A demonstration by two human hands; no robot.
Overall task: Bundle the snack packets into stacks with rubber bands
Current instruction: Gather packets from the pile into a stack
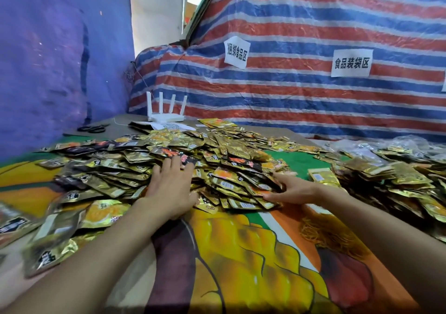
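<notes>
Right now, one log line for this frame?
phase: gathering | left hand: flat on snack packets | right hand: pinching packets, near edge | rubber bands: loose on mat, untouched

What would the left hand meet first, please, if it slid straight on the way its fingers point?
Probably the red-and-black packet lying at its fingertips: the left hand rests flat on the snack packets, pointing away into the heap. Depth is hard to judge.

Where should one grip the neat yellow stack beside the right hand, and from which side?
Likely clamp the stack across its side edges, thumb against fingers, coming from above on its left: the cloth lies bare there, while loose packets crowd its right. It lies flat and squared.
</notes>
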